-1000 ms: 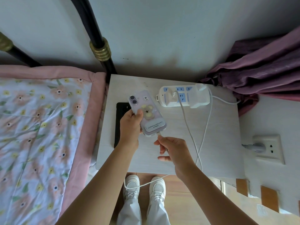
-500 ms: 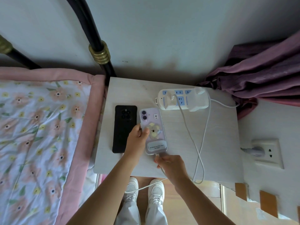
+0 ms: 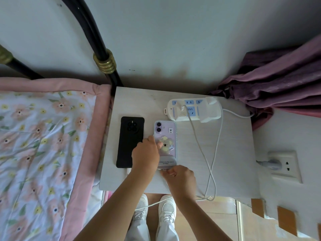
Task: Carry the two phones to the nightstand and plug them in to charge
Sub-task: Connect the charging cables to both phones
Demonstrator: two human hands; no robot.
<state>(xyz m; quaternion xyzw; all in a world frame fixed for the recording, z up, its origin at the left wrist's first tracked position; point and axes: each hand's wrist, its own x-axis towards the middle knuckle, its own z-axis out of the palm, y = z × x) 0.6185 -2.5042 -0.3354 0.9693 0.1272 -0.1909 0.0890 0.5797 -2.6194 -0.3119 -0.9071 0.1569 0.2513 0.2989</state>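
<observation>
Your left hand (image 3: pixel 145 153) rests on the purple phone (image 3: pixel 165 145), fingers clamped over its left edge and thumb on the koala sticker, pressing it flat on the counter (image 3: pixel 225 153). Your right hand (image 3: pixel 180 176) is pinched together at the phone's bottom edge, on the white cable (image 3: pixel 199 145) (the plug itself is hidden under your fingers, so you cannot tell if it is seated). The black phone (image 3: pixel 130 141) lies face down just beside the purple one, on its left. Both cables run up to the power strip (image 3: pixel 192 109) at the back of the counter, next to the purple curtain (image 3: pixel 278 84).
</observation>
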